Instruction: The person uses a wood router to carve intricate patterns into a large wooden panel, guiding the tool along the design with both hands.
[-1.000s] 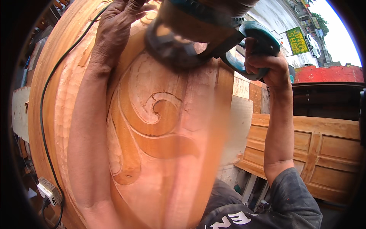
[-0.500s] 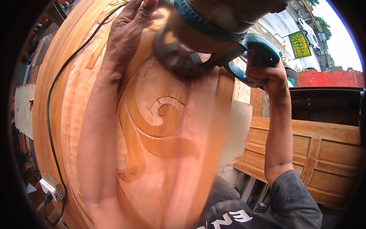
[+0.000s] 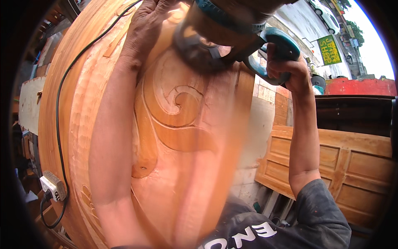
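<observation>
A router point(image 3: 224, 27) with a teal collar and a clear round base stands on a large carved wooden panel point(image 3: 195, 174). My right hand point(image 3: 292, 70) is wrapped round its teal loop handle. At the upper left, my left hand point(image 3: 145, 31) is curled against the router's far side. Its fingertips and the handle there are largely cut off by the top edge. Below the router, a raised scroll carving point(image 3: 186, 108) with a curling leaf shows on the panel. The cutter is hidden by the base.
A black cord point(image 3: 59, 116) runs down the panel's left side to a white socket block point(image 3: 50, 189). A panelled wooden door point(image 3: 327, 166) leans at the right. Beyond are a red wall point(image 3: 358, 87), a green sign point(image 3: 328, 50) and a white car point(image 3: 325, 15).
The panel and its carving appear higher in the picture, as do the router and both hands. My hands keep the same hold.
</observation>
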Available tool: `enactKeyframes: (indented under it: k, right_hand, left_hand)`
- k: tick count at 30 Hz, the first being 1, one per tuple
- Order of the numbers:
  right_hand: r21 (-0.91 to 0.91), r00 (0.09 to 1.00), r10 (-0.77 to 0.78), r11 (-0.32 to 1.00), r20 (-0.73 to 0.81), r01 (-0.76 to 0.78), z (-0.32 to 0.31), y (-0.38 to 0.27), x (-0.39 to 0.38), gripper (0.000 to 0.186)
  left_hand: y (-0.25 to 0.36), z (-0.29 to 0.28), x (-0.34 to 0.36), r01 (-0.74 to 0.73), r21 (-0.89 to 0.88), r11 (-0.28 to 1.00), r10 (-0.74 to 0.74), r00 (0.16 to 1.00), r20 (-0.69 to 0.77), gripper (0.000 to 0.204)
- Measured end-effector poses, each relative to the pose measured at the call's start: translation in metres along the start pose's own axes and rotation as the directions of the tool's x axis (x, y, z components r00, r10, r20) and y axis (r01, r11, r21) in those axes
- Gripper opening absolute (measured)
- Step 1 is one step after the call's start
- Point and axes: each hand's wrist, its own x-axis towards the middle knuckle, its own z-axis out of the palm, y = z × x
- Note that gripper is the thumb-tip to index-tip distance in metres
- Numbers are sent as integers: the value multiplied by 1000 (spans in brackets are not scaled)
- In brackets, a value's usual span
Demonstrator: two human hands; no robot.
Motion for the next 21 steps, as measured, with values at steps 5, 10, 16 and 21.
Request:
enactKeyframes:
  k: [5, 10, 16, 21]
  right_hand:
    - [-3, 1000, 3, 1000, 26, -3, 2, -2, -3, 28]
    - [-25, 1000, -1, 1000, 11, 1, 6, -7, -7, 28]
    - [-36, 1000, 3, 999, -6, -3, 6, -5, -9, 28]
    - [-40, 1000, 8, 999, -27, -9, 11, -6, -13, 28]
  left_hand:
    - [8, 4, -6, -3, 53, 999, 5, 999, -34, 50]
    - [0, -3, 0, 18, 25, 1000, -18, 1000, -24, 46]
    - [-2, -3, 2, -6, -3, 1000, 6, 999, -36, 41]
    - [-3, -7, 4, 19, -28, 999, -19, 999, -26, 38]
